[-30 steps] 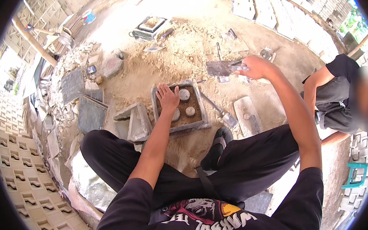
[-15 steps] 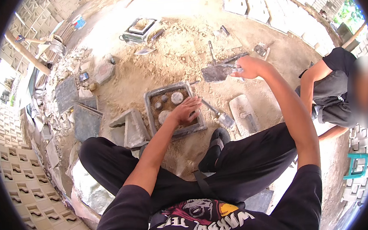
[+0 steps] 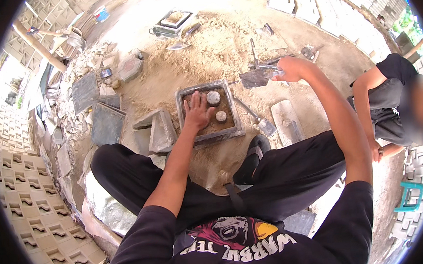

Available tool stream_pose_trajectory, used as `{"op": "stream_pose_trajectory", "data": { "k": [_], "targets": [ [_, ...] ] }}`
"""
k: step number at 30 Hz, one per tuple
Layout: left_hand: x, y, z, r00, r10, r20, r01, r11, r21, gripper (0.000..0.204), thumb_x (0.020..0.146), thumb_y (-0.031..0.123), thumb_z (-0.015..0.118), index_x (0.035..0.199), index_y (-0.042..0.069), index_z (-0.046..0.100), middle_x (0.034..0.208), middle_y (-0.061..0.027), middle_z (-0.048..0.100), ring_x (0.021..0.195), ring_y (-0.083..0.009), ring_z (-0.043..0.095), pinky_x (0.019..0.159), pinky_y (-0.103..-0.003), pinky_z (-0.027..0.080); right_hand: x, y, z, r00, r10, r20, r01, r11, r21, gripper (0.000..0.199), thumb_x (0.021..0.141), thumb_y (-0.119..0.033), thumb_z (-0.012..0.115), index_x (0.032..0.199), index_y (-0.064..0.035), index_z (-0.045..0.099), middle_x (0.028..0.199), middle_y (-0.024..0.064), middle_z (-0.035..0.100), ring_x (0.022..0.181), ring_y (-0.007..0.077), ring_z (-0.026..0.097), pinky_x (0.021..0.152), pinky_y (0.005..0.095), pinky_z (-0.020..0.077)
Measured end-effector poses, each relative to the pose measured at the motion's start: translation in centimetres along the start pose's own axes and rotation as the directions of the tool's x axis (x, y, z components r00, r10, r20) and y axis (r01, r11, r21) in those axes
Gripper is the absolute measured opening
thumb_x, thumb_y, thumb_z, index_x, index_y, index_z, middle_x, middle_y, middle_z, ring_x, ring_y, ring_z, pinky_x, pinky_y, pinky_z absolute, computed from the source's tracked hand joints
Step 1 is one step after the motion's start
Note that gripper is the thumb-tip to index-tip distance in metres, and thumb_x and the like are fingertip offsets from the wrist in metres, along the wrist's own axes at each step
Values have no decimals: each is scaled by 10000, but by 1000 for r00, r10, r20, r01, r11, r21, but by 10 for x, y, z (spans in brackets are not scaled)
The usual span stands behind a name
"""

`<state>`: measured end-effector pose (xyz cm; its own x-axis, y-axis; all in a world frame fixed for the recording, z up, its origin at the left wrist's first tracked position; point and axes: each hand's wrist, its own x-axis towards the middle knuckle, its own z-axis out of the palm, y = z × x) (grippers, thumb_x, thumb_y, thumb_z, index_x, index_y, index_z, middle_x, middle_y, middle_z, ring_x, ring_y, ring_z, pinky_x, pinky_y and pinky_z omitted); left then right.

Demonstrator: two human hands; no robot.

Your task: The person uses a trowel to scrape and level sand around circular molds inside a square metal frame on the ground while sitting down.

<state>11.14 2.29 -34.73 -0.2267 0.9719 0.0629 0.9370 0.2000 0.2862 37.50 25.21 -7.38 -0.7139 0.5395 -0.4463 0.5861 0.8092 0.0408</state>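
Observation:
A square grey box frame (image 3: 214, 138) filled with brown sandy soil stands on the ground before me. My left hand (image 3: 199, 114) lies palm down over its left half, fingers spread. Beside its fingers sit a larger round pale piece (image 3: 213, 98) and a smaller one (image 3: 221, 117), both set in the soil. Whatever lies under the hand is hidden. My right hand (image 3: 290, 69) is closed around the handle of a trowel (image 3: 254, 79), whose flat, dusty blade extends left, just right of the box's far corner.
A long-handled trowel (image 3: 267, 127) and a pale float (image 3: 286, 120) lie right of the box. Concrete blocks (image 3: 162, 132) stand at its left, sand (image 3: 216, 44) beyond. Dark slabs (image 3: 107, 124) lie farther left. Another person (image 3: 381, 92) crouches at the right.
My left hand has shifted from the box's right side to its left, uncovering the smaller round piece and covering others. My right hand still holds the trowel. The view has shifted slightly.

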Motion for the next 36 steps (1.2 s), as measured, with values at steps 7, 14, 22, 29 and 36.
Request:
{"op": "stream_pose_trajectory", "data": {
  "k": [7, 14, 22, 29, 36],
  "targets": [
    [-13, 29, 0, 955, 260, 142, -267, 963, 32, 678, 1001, 553, 280, 1554, 176, 172, 1625, -79, 126, 1501, -241, 102, 1198, -513, 15, 7, -21, 4, 999, 6, 51, 0, 993, -115, 554, 882, -476, 646, 923, 76, 668, 937, 256, 684, 889, 407, 667, 796, 462, 534],
    [-20, -21, -3, 966, -225, -129, 232, 972, 36, 711, 972, 501, 379, 1551, 138, 183, 1614, -126, 154, 1495, -283, 130, 1174, -581, 20, -5, -40, 2, 995, -91, -30, 91, 996, 2, 538, 862, -463, 671, 943, 68, 653, 942, 263, 676, 913, 410, 659, 803, 462, 530],
    [-15, -40, 11, 916, -343, -206, 334, 939, -79, 520, 962, 419, 468, 1367, 96, 503, 1570, -166, 257, 1479, -311, 181, 1149, -631, 51, 12, -66, 12, 978, -208, 1, 208, 975, -76, 517, 827, -437, 725, 1001, 41, 635, 968, 240, 679, 944, 390, 664, 803, 458, 538],
    [4, -39, -16, 940, -330, -87, 336, 940, 54, 540, 898, 463, 552, 1327, 135, 556, 1598, -189, 164, 1501, -301, 76, 1132, -666, 16, 12, -79, 15, 982, -181, 47, 184, 979, -82, 523, 845, -440, 704, 1025, 44, 626, 989, 225, 683, 967, 388, 660, 815, 461, 544],
    [25, -24, -30, 928, -372, 22, 370, 926, 77, 456, 805, 340, 618, 1210, 135, 667, 1598, -196, 167, 1500, -303, 88, 1159, -620, 5, 12, -63, 22, 982, -183, 38, 185, 981, -54, 495, 844, -437, 694, 1014, 18, 593, 946, 248, 653, 972, 419, 625, 823, 485, 504]
  ]
}}
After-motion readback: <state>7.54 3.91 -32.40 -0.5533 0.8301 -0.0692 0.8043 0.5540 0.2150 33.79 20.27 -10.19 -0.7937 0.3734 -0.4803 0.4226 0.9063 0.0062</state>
